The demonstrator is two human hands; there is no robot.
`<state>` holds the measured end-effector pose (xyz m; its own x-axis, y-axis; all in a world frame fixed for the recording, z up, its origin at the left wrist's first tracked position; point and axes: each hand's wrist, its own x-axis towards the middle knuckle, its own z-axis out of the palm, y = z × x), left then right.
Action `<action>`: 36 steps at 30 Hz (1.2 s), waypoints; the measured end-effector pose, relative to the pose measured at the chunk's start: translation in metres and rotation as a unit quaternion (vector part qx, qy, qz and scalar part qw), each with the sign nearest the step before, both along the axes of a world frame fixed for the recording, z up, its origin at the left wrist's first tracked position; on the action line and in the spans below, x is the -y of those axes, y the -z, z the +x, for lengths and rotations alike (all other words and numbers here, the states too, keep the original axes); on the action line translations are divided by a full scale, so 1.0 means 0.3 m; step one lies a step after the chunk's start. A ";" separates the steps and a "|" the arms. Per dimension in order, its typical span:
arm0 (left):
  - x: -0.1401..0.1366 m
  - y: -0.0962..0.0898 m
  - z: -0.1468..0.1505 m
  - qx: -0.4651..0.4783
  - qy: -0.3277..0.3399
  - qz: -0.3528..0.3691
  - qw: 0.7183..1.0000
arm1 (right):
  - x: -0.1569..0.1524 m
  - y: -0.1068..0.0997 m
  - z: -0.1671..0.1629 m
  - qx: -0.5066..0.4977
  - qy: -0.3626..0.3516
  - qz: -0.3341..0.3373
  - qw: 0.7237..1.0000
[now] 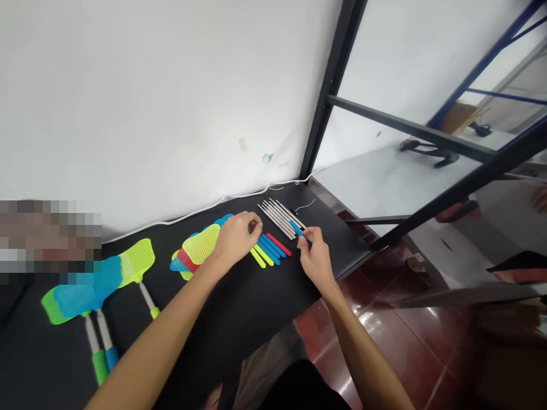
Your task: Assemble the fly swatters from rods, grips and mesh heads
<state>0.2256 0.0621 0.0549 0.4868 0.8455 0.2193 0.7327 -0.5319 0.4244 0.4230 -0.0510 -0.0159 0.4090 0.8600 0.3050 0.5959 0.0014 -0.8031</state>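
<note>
My right hand (pixel 316 253) grips a blue fly swatter handle (pixel 296 228), a slim plastic sleeve tilted up to the left. Curled fingers of my left hand (pixel 239 236) hover over the near handles; a speck of blue shows by the thumb, but what they hold is hidden. Below and between the hands lie loose blue handles (pixel 270 250), yellow handles (pixel 261 257) and a red handle (pixel 279 245). Several thin grey rods (pixel 277 219) lie in a row behind them. Partly behind my left hand is a stack of mesh swatter heads (pixel 200 245) in yellow, red and blue.
Assembled fly swatters (pixel 88 287) in green, blue and yellow lie on the black table (pixel 231 319) at left. A white cable (pixel 192 215) runs along the wall. A dark metal frame (pixel 329 97) rises at the right end. Another person (pixel 47 245) is at far left.
</note>
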 end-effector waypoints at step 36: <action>-0.100 -0.121 0.058 0.132 -0.125 -0.108 0.977 | 0.009 -0.005 0.019 0.005 0.034 -0.014 0.999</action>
<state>0.2431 0.0921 0.0912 0.2088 0.9714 0.1132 0.6782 -0.2272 0.6989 0.4286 -0.0537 -0.0143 0.4644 0.8385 0.2851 0.6025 -0.0632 -0.7956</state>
